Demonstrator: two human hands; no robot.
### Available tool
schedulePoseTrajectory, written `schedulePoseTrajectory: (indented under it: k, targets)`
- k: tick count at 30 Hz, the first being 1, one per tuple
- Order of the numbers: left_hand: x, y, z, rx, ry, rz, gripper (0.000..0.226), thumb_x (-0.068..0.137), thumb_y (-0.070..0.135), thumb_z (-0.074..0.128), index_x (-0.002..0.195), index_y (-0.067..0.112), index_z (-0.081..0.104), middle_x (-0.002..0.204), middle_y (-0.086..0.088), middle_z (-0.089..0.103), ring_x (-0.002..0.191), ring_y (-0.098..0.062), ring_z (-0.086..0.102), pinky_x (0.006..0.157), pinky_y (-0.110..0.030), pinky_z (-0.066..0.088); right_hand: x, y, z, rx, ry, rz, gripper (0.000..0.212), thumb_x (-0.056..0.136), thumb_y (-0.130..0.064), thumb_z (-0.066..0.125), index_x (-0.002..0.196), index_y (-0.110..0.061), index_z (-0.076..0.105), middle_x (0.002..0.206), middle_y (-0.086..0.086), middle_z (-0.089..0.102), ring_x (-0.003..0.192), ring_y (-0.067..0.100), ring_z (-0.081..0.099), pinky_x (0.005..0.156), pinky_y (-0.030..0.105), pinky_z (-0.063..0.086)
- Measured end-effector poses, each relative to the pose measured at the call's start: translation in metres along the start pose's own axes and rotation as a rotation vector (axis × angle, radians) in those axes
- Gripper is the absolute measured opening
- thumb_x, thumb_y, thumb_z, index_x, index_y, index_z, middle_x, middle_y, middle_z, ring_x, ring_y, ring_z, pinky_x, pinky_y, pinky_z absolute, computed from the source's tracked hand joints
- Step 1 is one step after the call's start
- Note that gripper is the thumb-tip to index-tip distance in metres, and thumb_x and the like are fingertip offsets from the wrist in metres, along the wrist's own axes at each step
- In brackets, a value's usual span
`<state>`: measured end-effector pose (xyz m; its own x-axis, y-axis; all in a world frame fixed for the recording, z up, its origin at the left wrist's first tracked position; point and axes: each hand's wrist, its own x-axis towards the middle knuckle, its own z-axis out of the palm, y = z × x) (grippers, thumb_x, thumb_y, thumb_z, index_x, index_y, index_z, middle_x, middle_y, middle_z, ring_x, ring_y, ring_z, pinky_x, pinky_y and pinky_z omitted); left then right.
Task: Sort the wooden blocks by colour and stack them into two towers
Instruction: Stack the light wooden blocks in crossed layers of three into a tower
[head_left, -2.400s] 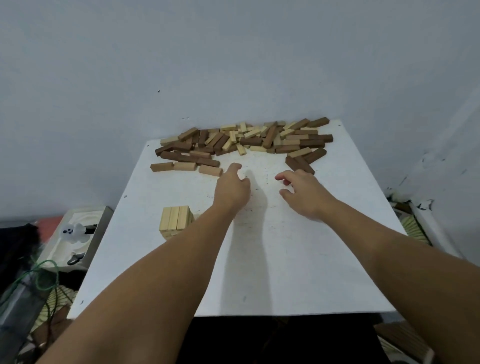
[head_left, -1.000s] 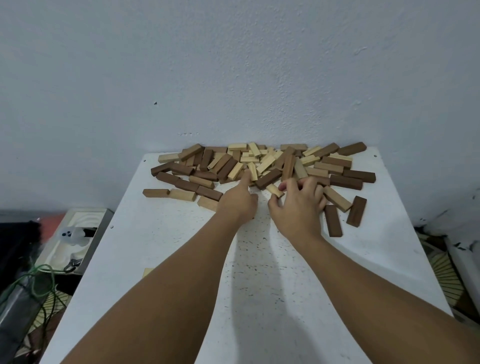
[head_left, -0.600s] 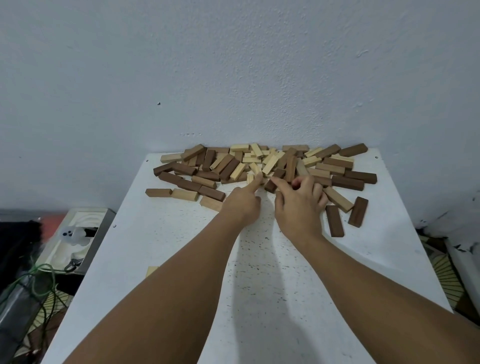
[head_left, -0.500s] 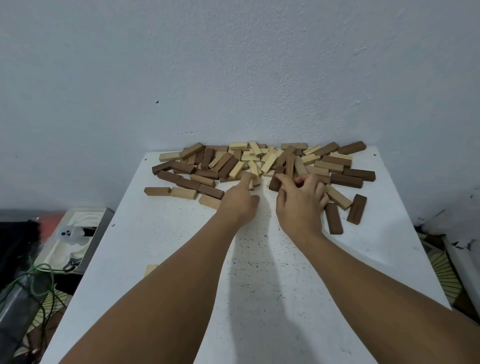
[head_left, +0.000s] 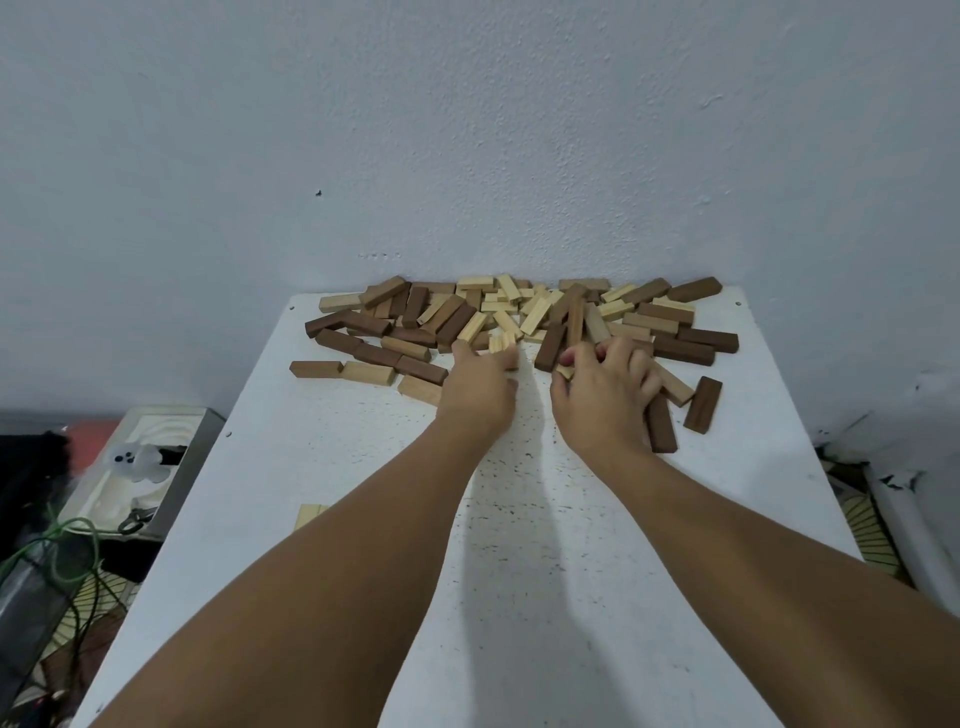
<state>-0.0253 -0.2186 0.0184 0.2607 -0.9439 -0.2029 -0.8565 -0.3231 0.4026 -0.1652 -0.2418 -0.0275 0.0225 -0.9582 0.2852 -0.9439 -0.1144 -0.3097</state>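
While the left hand (head_left: 480, 387) holds a few pale blocks (head_left: 503, 344) at the centre and the right hand (head_left: 602, 395) curls over another beside it, whether clamped is unclear, the person should pick only pale pieces from the mixed pile (head_left: 519, 317) along the upper surface (head_left: 519, 571).

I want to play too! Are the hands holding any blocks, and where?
The left hand grips light blocks by their near ends. The right hand pinches a small light block at its fingers.
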Motion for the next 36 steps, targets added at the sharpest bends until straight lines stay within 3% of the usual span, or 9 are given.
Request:
schedulePoseTrajectory:
  k: [3, 7, 11, 17, 21, 25, 27, 31, 36]
  targets:
    - [0.0, -0.003, 0.004, 0.085, 0.066, 0.09, 0.04, 0.105, 0.013, 0.052, 0.142, 0.027, 0.061, 0.144, -0.014, 0.042, 0.114, -0.035, 0.06, 0.097, -0.039, 0.05, -0.003, 0.006, -0.008, -0.039, -0.025, -0.097, 0.016, 0.095, -0.04, 0.06, 0.105, -0.029, 0.065, 0.117, 0.001, 0.051, 0.107, 0.027, 0.042, 0.098, 0.046, 0.028]
    - [-0.006, -0.004, 0.007, 0.161, 0.096, 0.158, 0.038, 0.099, 0.005, 0.052, 0.123, 0.028, 0.071, 0.11, -0.007, 0.058, 0.104, -0.032, 0.061, 0.079, -0.036, 0.05, -0.008, 0.009, -0.022, -0.1, -0.109, -0.182, 0.016, 0.099, -0.04, 0.052, 0.111, -0.032, 0.059, 0.109, -0.007, 0.063, 0.107, 0.024, 0.052, 0.104, 0.051, 0.031]
    - [-0.022, -0.001, 0.012, 0.134, 0.11, 0.151, 0.042, 0.103, 0.007, 0.052, 0.135, 0.03, 0.067, 0.113, -0.007, 0.057, 0.107, -0.03, 0.06, 0.09, -0.036, 0.051, -0.014, 0.01, -0.035, -0.101, -0.169, -0.173, 0.019, 0.1, -0.046, 0.053, 0.111, -0.032, 0.058, 0.103, -0.009, 0.066, 0.109, 0.023, 0.055, 0.104, 0.048, 0.027]
    - [-0.061, -0.005, 0.03, 0.017, 0.134, 0.139, 0.039, 0.106, 0.013, 0.05, 0.14, 0.025, 0.065, 0.112, -0.006, 0.053, 0.099, -0.029, 0.059, 0.089, -0.035, 0.052, -0.037, 0.018, -0.047, -0.021, -0.252, -0.096, 0.03, 0.102, -0.046, 0.048, 0.128, -0.036, 0.058, 0.111, -0.007, 0.065, 0.11, 0.022, 0.056, 0.09, 0.044, 0.025]
    - [-0.087, -0.004, 0.04, -0.188, 0.145, 0.086, 0.03, 0.108, 0.025, 0.049, 0.128, 0.017, 0.07, 0.101, 0.005, 0.05, 0.083, -0.011, 0.051, 0.068, -0.02, 0.038, -0.06, 0.022, -0.05, 0.073, -0.28, -0.054, 0.03, 0.101, -0.051, 0.048, 0.125, -0.038, 0.061, 0.104, -0.012, 0.064, 0.11, 0.018, 0.054, 0.089, 0.042, 0.021]
    - [-0.115, -0.007, 0.048, -0.302, 0.135, 0.1, 0.027, 0.107, 0.029, 0.052, 0.116, 0.016, 0.074, 0.093, 0.007, 0.05, 0.076, -0.004, 0.048, 0.064, -0.019, 0.034, -0.089, 0.03, -0.052, 0.183, -0.25, -0.034, 0.032, 0.103, -0.054, 0.043, 0.116, -0.039, 0.069, 0.098, -0.014, 0.061, 0.102, 0.013, 0.054, 0.09, 0.039, 0.02]
    - [-0.127, -0.012, 0.048, -0.334, 0.115, 0.132, 0.026, 0.107, 0.032, 0.055, 0.117, 0.02, 0.076, 0.091, 0.006, 0.048, 0.076, -0.002, 0.049, 0.068, -0.021, 0.036, -0.102, 0.033, -0.053, 0.213, -0.218, -0.039, 0.03, 0.104, -0.051, 0.044, 0.114, -0.039, 0.07, 0.095, -0.014, 0.059, 0.097, 0.011, 0.052, 0.087, 0.037, 0.019]
    - [-0.148, -0.022, 0.047, -0.281, 0.095, 0.221, 0.024, 0.104, 0.032, 0.061, 0.122, 0.026, 0.077, 0.092, 0.009, 0.048, 0.081, -0.004, 0.051, 0.069, -0.009, 0.035, -0.12, 0.035, -0.057, 0.24, -0.207, -0.023, 0.027, 0.103, -0.052, 0.047, 0.111, -0.04, 0.07, 0.093, -0.015, 0.057, 0.097, 0.01, 0.052, 0.085, 0.036, 0.016]
    - [-0.172, -0.034, 0.049, -0.288, 0.082, 0.261, 0.024, 0.102, 0.032, 0.065, 0.123, 0.027, 0.077, 0.091, 0.007, 0.048, 0.081, -0.007, 0.053, 0.072, -0.014, 0.039, -0.147, 0.038, -0.061, 0.334, -0.166, 0.006, 0.024, 0.1, -0.055, 0.052, 0.115, -0.043, 0.067, 0.085, -0.015, 0.054, 0.093, 0.008, 0.053, 0.089, 0.037, 0.021]
